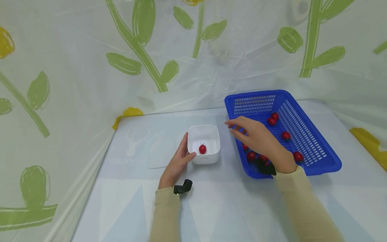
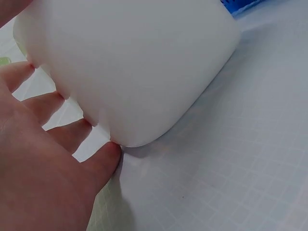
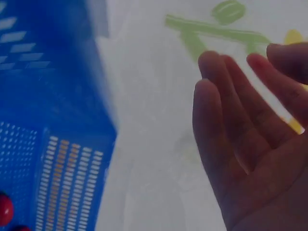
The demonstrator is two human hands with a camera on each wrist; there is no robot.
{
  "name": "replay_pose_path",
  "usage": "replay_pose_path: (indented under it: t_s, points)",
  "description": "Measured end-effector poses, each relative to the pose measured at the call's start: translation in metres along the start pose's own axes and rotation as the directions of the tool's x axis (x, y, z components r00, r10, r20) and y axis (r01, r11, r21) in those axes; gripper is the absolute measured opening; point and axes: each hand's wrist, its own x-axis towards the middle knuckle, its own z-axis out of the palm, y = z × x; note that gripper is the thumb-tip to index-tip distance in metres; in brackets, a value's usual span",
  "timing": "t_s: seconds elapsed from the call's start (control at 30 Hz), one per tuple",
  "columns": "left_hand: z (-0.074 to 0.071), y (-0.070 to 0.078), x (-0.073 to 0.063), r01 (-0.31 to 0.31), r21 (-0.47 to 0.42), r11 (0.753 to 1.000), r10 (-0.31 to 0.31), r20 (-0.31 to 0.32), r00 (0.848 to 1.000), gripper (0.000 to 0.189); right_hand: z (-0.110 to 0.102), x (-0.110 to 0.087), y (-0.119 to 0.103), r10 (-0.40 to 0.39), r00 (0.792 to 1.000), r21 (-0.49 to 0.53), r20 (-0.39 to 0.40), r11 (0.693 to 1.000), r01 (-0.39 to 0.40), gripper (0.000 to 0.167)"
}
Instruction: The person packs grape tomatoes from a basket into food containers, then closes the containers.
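A person's left hand [image 1: 176,166] held a white container [image 1: 210,159], thumb over the near rim and fingertips against its side, above a table cover [image 1: 205,198] printed in pale tones. One cherry tomato [image 1: 202,149] sat inside the container, just beside that thumb. The right hand [image 1: 257,136] hung over the left rim of a blue basket [image 1: 299,129], its fingers loosely bent, a gap between thumb and fingertips. Several red tomatoes [image 1: 285,135] lay in the basket, beneath and to the right of that relaxed grip. Light blue triangles [image 1: 133,215] ran across the cover on the near side of the left hand's grip; to its left showed a faint antlered head [image 1: 132,146] and pale lettering, too washed out to read. The left wrist view caught a fine grid in the cover, below and to the right of the fingertips. Beyond both hands, white sheeting [image 1: 81,67] closed off the space, patterned with green stems [image 1: 140,50], rounded leaves [image 1: 123,64] and yellow blooms [image 1: 5,43]. It hung in soft wrinkles and met the table's far edge, where a yellow patch [image 1: 130,112] marked the corner ahead and left of the held container.
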Motion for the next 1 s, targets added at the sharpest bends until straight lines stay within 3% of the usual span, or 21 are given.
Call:
replay_pose_path:
  t_s: [0.17, 0.37, 0.6, 0.73, 1.0]
  points:
    - [0.003, 0.011, -0.003, -0.013, -0.016, 1.0, 0.014, 0.032, 0.999, 0.079, -0.006, 0.006, 0.023, 0.08, 0.992, 0.044, 0.101, 0.995, -0.084, 0.03]
    - [0.004, 0.018, -0.005, 0.004, -0.013, 1.0, -0.003, 0.029, 1.0, 0.08, -0.015, 0.008, 0.046, 0.146, 0.976, 0.038, 0.161, 0.987, -0.154, 0.03]
    - [0.002, 0.01, -0.002, 0.014, -0.022, 1.0, -0.013, 0.02, 1.0, 0.079, -0.023, 0.01, 0.072, 0.227, 0.949, -0.022, 0.219, 0.973, -0.228, 0.034]
    - [0.003, 0.016, -0.005, 0.015, -0.006, 1.0, -0.014, 0.035, 0.999, 0.079, -0.026, 0.01, 0.086, 0.25, 0.935, -0.044, 0.251, 0.968, -0.247, 0.036]
    - [0.0, 0.009, -0.001, 0.021, -0.017, 1.0, -0.02, 0.025, 0.999, 0.078, -0.034, 0.008, 0.111, 0.262, 0.908, 0.005, 0.328, 0.96, -0.279, 0.032]
